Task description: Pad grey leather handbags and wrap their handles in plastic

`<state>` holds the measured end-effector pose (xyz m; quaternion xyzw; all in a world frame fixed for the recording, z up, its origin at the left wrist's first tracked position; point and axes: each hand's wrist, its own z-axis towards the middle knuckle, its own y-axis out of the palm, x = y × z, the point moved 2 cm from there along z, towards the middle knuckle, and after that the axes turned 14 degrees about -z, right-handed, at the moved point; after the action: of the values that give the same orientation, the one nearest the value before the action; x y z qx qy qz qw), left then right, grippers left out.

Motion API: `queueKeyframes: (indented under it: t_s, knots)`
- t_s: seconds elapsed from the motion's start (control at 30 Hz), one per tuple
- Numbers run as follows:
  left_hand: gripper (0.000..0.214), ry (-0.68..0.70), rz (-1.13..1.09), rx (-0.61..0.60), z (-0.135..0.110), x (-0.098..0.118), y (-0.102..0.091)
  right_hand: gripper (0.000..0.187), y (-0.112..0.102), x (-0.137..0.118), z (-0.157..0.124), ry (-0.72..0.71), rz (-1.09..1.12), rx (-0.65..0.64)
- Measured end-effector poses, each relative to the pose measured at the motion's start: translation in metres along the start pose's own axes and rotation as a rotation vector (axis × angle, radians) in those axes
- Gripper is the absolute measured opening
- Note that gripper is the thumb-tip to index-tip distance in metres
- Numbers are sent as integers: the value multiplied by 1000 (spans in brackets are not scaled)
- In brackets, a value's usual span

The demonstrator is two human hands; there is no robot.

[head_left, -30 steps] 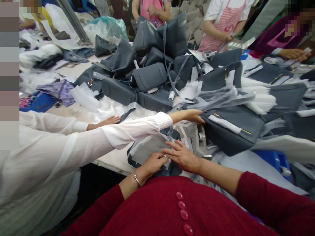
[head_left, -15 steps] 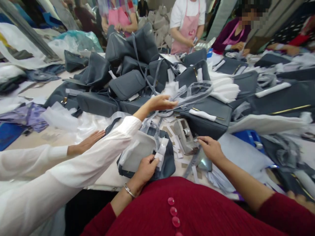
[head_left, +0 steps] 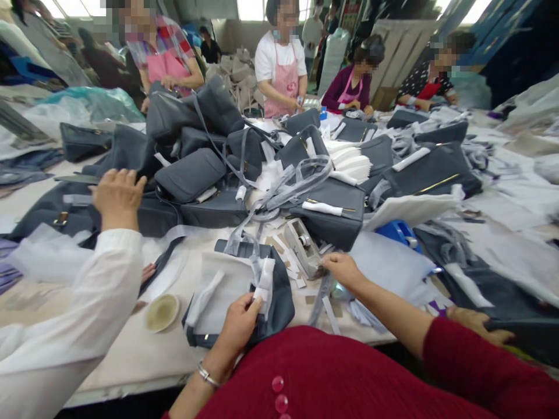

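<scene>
A dark grey handbag (head_left: 282, 294) lies in front of me with a white sheet (head_left: 229, 276) over part of it. My left hand (head_left: 240, 323) is closed on a white paper wrap (head_left: 265, 282) on the bag, thumb on top. To the right, my right hand (head_left: 343, 269) pinches at the front edge of a grey tape dispenser (head_left: 301, 247), apparently on the tape's end; the tape itself is hardly visible. Clear-wrapped straps (head_left: 242, 237) run from the bag's far side.
More dark handbags (head_left: 190, 174) are piled beyond. At left a co-worker's white sleeve (head_left: 100, 291) reaches over the table, near a small round dish (head_left: 161, 312). A blue tape dispenser (head_left: 398, 234) stands to the right. Another person's hand (head_left: 478, 326) rests at far right.
The view has swung up and to the right. The co-worker's arm has drawn back left from across my bag, uncovering the dish. My hands keep their places on the wrap and at the dispenser.
</scene>
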<state>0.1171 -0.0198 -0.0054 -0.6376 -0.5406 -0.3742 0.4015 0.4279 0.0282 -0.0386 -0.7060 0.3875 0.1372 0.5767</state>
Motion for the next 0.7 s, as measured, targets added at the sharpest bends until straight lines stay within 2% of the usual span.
queueKeyframes:
  t_s: [0.07,0.17,0.27,0.4,0.47,0.53,0.63,0.7]
  knots:
    - [46,-10,22,-53,5,-11,-2,24,-1,5,-15,3,-53,-9]
    - [48,-13,29,-95,9,-17,-3,26,12,16,-27,171,19,-138]
    - [48,-3,46,-110,9,-17,-3,20,25,22,-22,257,54,-207]
    - [45,31,87,-101,7,-15,-3,19,23,25,-11,231,-32,-202]
    - [42,59,113,-85,6,-15,-3,21,18,20,-16,166,-101,-229]
    - [39,81,150,-70,6,-17,-2,20,18,5,-29,32,-144,-324]
    - [34,128,233,-41,6,-20,1,22,29,-38,-55,-196,-85,-533]
    - [32,180,293,-12,5,-20,3,24,43,-71,-68,-282,-13,-604]
